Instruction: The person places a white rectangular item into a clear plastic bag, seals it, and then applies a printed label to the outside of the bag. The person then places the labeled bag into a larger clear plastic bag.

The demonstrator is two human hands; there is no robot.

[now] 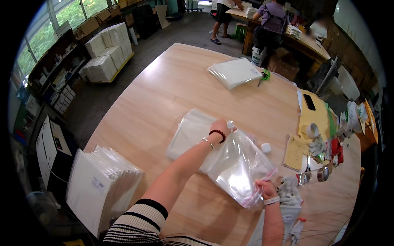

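Observation:
A clear plastic bag point(240, 162) with a pinkish strip along its edge lies in front of me on the wooden table. My left hand point(221, 128), wearing a dark red bead bracelet and a silver bangle, is closed on its far edge. At the near right corner, my right hand point(267, 189) pinches the bag by the pinkish strip. Under and left of it lie more flat clear bags point(186, 129). Light glares off the bag, and I cannot tell whether anything is inside. A small white block point(266, 147) sits just beyond its right side.
Plastic-wrapped white packs point(96, 190) stand at the left edge; another stack point(236, 73) lies at the far side beside green-handled scissors point(265, 75). Tape rolls point(323, 174), white gloves point(289, 190), a notepad point(294, 152) and a phone point(309, 102) crowd the right. People work at a table beyond.

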